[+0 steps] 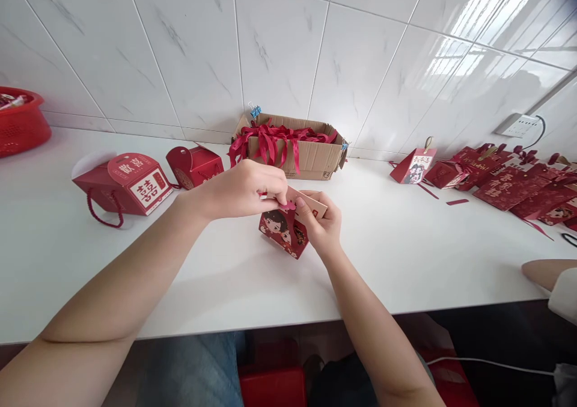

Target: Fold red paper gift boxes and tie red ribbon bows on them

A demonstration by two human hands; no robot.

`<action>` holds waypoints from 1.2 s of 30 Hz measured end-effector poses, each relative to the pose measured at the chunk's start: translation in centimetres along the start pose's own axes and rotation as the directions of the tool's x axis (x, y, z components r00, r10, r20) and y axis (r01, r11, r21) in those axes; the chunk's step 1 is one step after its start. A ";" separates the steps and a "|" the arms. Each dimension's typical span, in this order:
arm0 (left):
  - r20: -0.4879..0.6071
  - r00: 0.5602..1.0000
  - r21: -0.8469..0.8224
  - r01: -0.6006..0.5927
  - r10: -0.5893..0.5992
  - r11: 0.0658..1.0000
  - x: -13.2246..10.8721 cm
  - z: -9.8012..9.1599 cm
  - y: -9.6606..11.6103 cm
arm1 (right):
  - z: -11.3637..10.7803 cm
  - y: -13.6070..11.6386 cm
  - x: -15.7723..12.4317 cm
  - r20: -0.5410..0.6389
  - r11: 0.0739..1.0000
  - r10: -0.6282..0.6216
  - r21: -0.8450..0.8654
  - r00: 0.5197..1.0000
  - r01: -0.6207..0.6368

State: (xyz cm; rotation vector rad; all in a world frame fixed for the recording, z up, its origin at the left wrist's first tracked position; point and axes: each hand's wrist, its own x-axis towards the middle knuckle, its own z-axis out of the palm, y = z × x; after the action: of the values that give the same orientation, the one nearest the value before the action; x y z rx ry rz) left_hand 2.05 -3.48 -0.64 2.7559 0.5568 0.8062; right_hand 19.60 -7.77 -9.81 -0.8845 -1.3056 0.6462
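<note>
Fingertips of the left hand (243, 192) pinched what looked like ribbon (290, 205); just below them, the right hand (323, 219) gripped a red box (283, 234), seemingly steadying it. Beyond the fingers, a carton (318, 159) held ribbons (270, 136), probably within reach.

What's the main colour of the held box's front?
Dark red; the held box shows best in the head view.

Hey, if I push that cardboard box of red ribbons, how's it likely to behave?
The cardboard box would probably slide rather than roll, being flat-sided on a smooth-looking white table. It's likely light for its size, since the red ribbons spilling over look thin. Its walls may flex: the right edge looks ragged.
</note>
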 end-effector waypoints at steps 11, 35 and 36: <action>0.006 0.997 -0.025 0.075 -0.075 0.997 0.2 0.2 -0.3 | -0.1 0.5 0.3 0.067 0.998 0.045 0.036 0.997 -0.047; -0.012 1.000 -0.165 0.003 -0.005 0.986 0.3 1.0 -0.4 | -0.5 1.0 0.7 0.080 0.992 0.001 0.129 0.997 -0.011; -0.003 1.000 -0.133 0.015 -0.015 0.991 0.3 1.0 -0.3 | -0.5 1.1 0.7 0.076 0.992 0.010 0.127 0.997 -0.020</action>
State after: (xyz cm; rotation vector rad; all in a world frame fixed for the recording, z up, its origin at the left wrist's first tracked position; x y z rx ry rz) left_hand 2.75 -3.17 -1.45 2.6260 0.5046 0.8151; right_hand 20.27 -6.69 -10.41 -0.7727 -1.3107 0.7722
